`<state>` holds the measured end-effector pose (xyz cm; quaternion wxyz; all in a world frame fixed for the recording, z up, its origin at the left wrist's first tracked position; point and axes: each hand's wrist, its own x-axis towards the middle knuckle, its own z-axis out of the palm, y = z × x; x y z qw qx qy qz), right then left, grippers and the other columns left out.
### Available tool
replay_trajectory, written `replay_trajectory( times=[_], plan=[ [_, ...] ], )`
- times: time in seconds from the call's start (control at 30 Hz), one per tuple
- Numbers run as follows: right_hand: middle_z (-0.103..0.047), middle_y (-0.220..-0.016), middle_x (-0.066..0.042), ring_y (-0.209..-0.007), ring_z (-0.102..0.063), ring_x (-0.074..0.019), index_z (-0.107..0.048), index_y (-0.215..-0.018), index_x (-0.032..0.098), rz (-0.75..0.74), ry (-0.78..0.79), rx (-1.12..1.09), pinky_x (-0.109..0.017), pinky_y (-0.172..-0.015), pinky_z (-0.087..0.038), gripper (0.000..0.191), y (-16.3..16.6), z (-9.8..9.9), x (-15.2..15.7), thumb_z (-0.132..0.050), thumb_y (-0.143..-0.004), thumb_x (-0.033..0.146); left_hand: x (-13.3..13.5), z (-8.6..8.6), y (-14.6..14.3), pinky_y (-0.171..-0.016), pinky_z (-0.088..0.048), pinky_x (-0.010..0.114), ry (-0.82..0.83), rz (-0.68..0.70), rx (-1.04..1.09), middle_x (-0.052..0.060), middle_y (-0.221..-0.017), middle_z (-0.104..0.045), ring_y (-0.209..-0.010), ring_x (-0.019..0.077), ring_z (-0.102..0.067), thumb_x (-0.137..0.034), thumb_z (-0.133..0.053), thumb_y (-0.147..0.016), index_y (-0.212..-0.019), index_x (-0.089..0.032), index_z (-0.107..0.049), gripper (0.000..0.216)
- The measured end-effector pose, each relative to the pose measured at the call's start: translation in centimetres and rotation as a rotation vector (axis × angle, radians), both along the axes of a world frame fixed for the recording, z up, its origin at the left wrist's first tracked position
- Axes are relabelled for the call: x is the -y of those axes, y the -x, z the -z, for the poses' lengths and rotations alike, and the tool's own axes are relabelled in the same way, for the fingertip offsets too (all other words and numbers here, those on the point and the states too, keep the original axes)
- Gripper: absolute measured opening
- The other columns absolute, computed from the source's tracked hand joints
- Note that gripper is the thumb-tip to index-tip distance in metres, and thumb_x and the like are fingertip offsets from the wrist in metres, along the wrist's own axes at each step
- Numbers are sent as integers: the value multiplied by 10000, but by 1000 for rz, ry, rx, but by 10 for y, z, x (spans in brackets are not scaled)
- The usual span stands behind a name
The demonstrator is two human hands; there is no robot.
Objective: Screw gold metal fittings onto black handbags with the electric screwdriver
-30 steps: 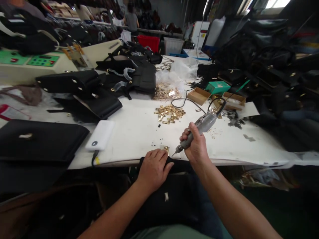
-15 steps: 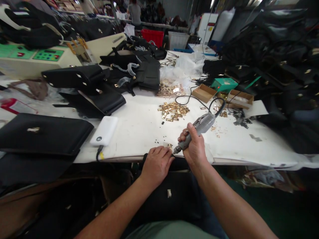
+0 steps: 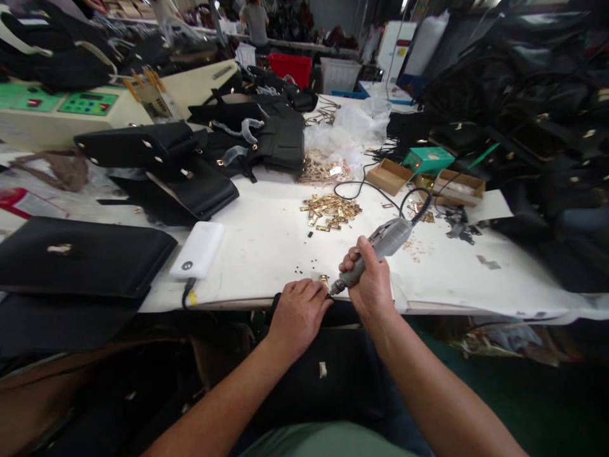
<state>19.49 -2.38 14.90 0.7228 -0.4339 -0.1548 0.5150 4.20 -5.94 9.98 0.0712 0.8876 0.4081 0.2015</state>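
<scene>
My right hand (image 3: 372, 284) is wrapped round a grey electric rotary tool (image 3: 375, 250), its tip pointing down-left at a small gold metal fitting (image 3: 324, 278) at the near edge of the white table (image 3: 266, 247). My left hand (image 3: 297, 313) rests palm down with curled fingers on a black bag (image 3: 333, 374) in my lap, its fingertips touching the gold fitting. The tool's black cable (image 3: 413, 204) loops back across the table.
A heap of gold fittings (image 3: 330, 211) lies mid-table. A white power bank (image 3: 198, 250) sits left, black bags (image 3: 176, 171) and a flat black panel (image 3: 80, 254) beyond. Cardboard boxes (image 3: 391, 175) and a green box (image 3: 428, 158) stand right. A person stands far back.
The tool's tip has come closer to the gold fitting and my left fingertips. The view shifted slightly; my hands stay nearly still over the last half second.
</scene>
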Motion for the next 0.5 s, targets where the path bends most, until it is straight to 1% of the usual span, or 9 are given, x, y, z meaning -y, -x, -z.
replay_trajectory(
  times=[0.33,0.5],
  plan=[
    [-468,-642,83,-492,-463,-73,-508,-797,211,-4,-1,29,-217,-482,-435,427,0,-3,1,-838,-739,476,-1,0,0,-891,-470,438,-13,-1,3,71,-1136,-712,-1089,253,-600,-285,-579,-1002,-1207,-188,-649,237],
    [-469,-637,86,-488,-452,-69,-506,-790,210,-2,-12,-2,-216,-484,-434,435,1,-4,2,-850,-728,469,-1,-1,0,-892,-469,435,-17,2,3,70,-1149,-714,-1088,254,-597,-282,-579,-1002,-1215,-178,-642,245]
  ],
)
